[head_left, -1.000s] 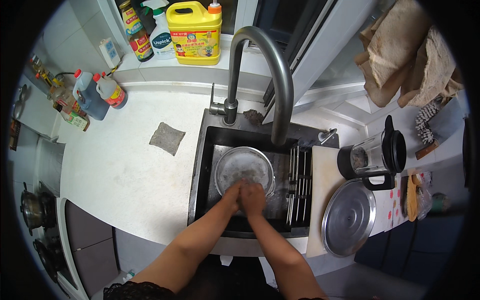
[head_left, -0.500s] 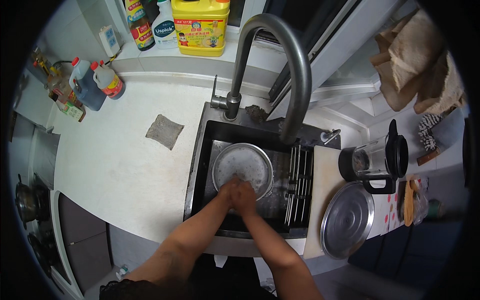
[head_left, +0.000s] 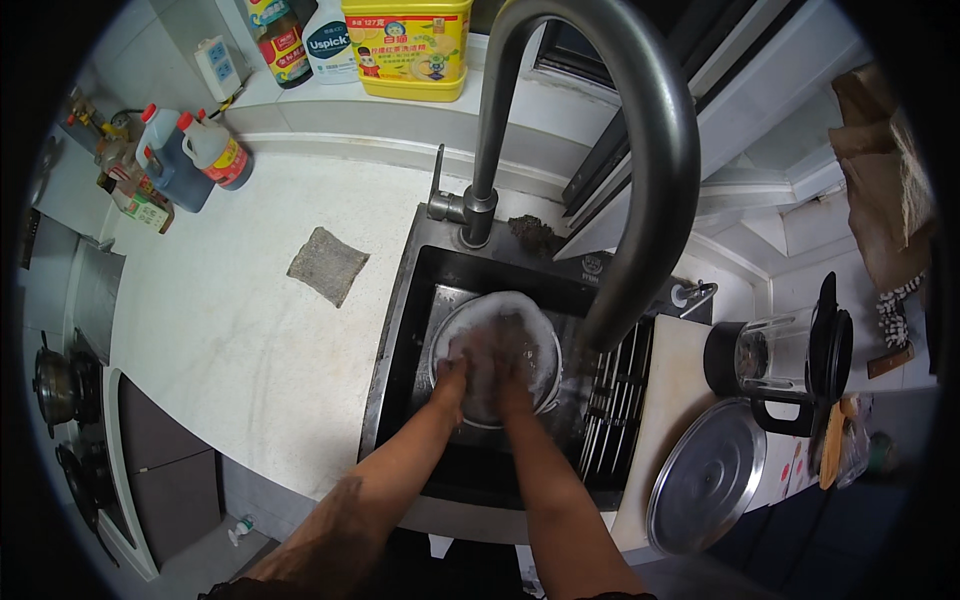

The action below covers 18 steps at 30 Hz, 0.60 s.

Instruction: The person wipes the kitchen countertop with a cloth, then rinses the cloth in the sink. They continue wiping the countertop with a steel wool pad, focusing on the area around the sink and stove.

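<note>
Holds left hand (head_left: 453, 378) and right hand (head_left: 513, 382) in basin (head_left: 433, 366) of cloudy water (head_left: 538, 325); cannot tell opening or grip of blurred fingers (head_left: 510, 345).

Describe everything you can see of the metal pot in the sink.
The pot is round, silvery and metal-looking; a thin bright curve along its lower right may be a wire handle. It sits upright in the dark sink, holding cloudy, whitish liquid that hides its bottom. The left hand and right hand, blurred, dip into it; whether they touch the pot itself is unclear.
</note>
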{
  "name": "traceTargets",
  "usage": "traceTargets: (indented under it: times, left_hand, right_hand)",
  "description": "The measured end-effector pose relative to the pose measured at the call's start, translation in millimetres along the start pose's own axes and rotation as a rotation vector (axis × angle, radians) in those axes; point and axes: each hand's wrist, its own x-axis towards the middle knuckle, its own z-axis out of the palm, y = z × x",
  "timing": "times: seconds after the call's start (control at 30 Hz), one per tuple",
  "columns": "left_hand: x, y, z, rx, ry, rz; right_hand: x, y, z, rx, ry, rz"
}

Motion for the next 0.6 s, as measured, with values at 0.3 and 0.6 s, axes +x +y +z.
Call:
traceTargets:
  times: [0.3,0.6]
  left_hand:
    - [-25,-2,9,-0.609,-0.476,-0.141]
    - [-9,-33,12,-0.661,-0.478,-0.001]
  right_hand:
    - [-93,-111,-135,0.419,0.123,-0.428]
    - [-74,-93,-109,0.432,0.428,0.037]
